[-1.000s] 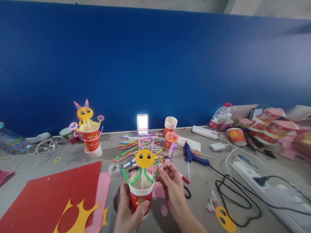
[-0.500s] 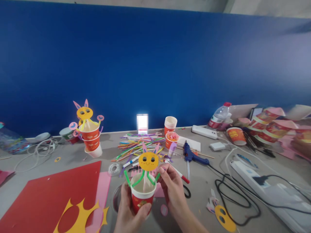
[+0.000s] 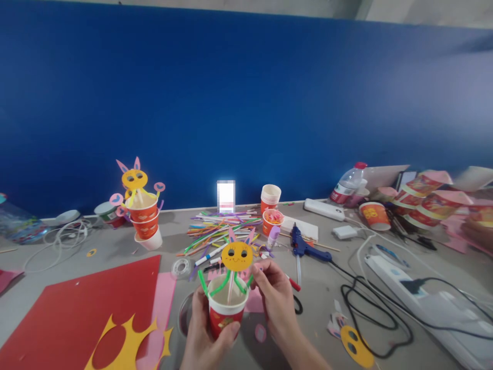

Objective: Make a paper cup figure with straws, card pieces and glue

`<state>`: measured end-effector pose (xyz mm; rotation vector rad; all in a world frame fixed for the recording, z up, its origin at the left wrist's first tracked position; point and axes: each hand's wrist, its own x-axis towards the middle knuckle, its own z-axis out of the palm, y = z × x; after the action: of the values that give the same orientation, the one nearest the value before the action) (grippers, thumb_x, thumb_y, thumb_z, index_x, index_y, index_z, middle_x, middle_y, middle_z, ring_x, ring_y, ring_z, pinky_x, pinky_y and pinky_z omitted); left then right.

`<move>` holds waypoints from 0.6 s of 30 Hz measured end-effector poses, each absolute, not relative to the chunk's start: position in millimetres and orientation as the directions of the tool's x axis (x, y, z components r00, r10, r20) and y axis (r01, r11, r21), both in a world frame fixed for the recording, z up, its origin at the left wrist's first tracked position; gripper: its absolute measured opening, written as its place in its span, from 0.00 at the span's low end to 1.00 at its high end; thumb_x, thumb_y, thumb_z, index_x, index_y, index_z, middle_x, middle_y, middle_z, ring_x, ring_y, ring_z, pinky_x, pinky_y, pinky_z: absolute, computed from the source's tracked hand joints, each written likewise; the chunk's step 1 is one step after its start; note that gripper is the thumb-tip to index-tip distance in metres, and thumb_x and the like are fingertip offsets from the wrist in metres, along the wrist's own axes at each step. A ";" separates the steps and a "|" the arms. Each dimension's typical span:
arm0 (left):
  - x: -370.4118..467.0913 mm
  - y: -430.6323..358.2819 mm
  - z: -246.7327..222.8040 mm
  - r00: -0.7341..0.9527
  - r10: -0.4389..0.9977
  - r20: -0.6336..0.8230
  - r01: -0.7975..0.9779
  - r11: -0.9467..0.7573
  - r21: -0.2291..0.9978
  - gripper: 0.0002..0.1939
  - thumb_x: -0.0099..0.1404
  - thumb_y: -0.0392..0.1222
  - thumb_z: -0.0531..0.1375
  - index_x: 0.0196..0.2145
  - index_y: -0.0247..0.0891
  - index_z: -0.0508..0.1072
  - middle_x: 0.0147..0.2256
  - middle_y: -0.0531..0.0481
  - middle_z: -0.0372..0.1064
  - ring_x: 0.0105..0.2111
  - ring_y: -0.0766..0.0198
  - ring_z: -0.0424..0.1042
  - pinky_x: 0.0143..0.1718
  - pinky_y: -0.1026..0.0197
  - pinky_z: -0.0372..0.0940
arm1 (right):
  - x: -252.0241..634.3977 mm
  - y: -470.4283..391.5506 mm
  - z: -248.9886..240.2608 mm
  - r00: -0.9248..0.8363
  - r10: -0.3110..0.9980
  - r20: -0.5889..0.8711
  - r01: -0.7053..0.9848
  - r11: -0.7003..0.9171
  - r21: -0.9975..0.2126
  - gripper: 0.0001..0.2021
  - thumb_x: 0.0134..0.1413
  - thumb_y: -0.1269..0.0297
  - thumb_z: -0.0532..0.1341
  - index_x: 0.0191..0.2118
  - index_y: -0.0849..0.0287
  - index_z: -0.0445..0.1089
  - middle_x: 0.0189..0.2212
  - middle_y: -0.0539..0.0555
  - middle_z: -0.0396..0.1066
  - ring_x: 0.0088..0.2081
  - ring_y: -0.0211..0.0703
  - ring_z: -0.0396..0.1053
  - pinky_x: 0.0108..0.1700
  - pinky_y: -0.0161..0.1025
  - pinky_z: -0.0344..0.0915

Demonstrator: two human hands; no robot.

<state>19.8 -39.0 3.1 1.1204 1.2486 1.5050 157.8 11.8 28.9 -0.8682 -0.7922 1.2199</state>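
Observation:
My left hand point(image 3: 210, 329) is wrapped round a red paper cup point(image 3: 226, 321) with a white rim, held upright. From the cup rises a stick bearing a yellow rabbit face point(image 3: 236, 256) with pink ears. Bent green pipe cleaners point(image 3: 203, 282) reach out over the rim on both sides. At the right one's tip, the thumb and fingers of my right hand point(image 3: 274, 293) are pinched together; a bit of pink shows by the fingertips. A loose pink oval point(image 3: 261, 333) lies on the table below.
Behind lies a pile of coloured pipe cleaners point(image 3: 219, 231). A blue glue gun point(image 3: 308, 247) and power strip point(image 3: 423, 303) are to the right, red sheet point(image 3: 88, 303) to the left. Stacked cups with a rabbit face point(image 3: 144, 223) stand back left. Another person's hand point(image 3: 477, 231) shows at far right.
The rabbit face has shifted very slightly to the right. My right hand has moved a little the same way, still pinched at the green tip. The left hand keeps its hold on the cup.

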 end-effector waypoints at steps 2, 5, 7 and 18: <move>19.7 -39.1 3.9 -0.221 0.971 0.095 -0.094 -0.118 0.988 0.31 0.53 0.52 0.68 0.50 0.39 0.64 0.48 0.41 0.72 0.49 0.49 0.71 0.51 0.52 0.65 | 157.6 11.6 28.3 0.192 0.980 0.054 -0.421 0.132 -0.897 0.14 0.49 0.56 0.73 0.27 0.58 0.71 0.21 0.47 0.68 0.23 0.35 0.63 0.28 0.33 0.59; 18.7 -39.0 5.5 -0.219 0.973 0.079 -0.114 -0.106 0.988 0.29 0.53 0.52 0.68 0.49 0.39 0.64 0.48 0.42 0.72 0.48 0.51 0.72 0.50 0.55 0.65 | 157.1 11.0 27.5 0.187 0.982 0.037 -0.419 0.114 -0.901 0.14 0.48 0.55 0.73 0.28 0.58 0.71 0.22 0.47 0.69 0.23 0.35 0.64 0.28 0.33 0.60; 17.4 -38.6 6.1 -0.211 0.974 0.087 -0.099 -0.110 0.989 0.28 0.53 0.51 0.68 0.48 0.39 0.65 0.47 0.43 0.73 0.47 0.51 0.72 0.50 0.56 0.66 | 156.9 11.0 27.3 0.178 0.984 0.029 -0.428 0.104 -0.898 0.14 0.47 0.55 0.73 0.28 0.58 0.71 0.22 0.46 0.69 0.22 0.34 0.64 0.27 0.32 0.60; 15.9 -40.0 -2.1 -0.160 0.987 -0.013 -0.256 -0.028 0.966 0.34 0.52 0.51 0.69 0.53 0.41 0.63 0.49 0.43 0.72 0.48 0.51 0.73 0.50 0.55 0.67 | 158.3 12.2 28.9 0.118 0.992 0.037 -0.493 0.091 -0.865 0.15 0.48 0.57 0.73 0.27 0.58 0.69 0.20 0.45 0.68 0.22 0.33 0.64 0.26 0.30 0.60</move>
<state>15.9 -40.0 -2.1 0.9386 1.1226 1.4433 158.3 12.2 28.9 -0.8231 -0.7797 1.2884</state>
